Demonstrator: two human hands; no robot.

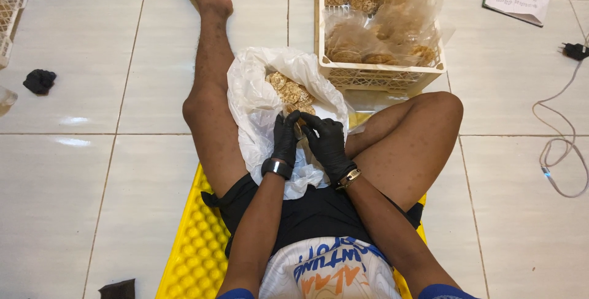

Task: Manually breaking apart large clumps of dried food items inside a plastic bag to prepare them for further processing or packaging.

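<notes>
You sit on a yellow mat point(190, 256) on the tiled floor. Your left hand point(286, 136) and right hand point(327, 141), both in black gloves, meet at the mouth of a white plastic bag point(254, 108) of brown crackers point(291, 93). A cream crate point(380, 75) of bagged crackers stands just beyond.

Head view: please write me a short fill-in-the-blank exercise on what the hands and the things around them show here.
1. Both hands, left hand and right hand, wear ____ gloves.
2. The hands meet over a white plastic bag that holds round ____ crackers.
3. The cream crate beyond the bag holds crackers packed in ____ bags.
4. The person sits on a ____ mat.

Missing words: black; brown; clear; yellow
</notes>
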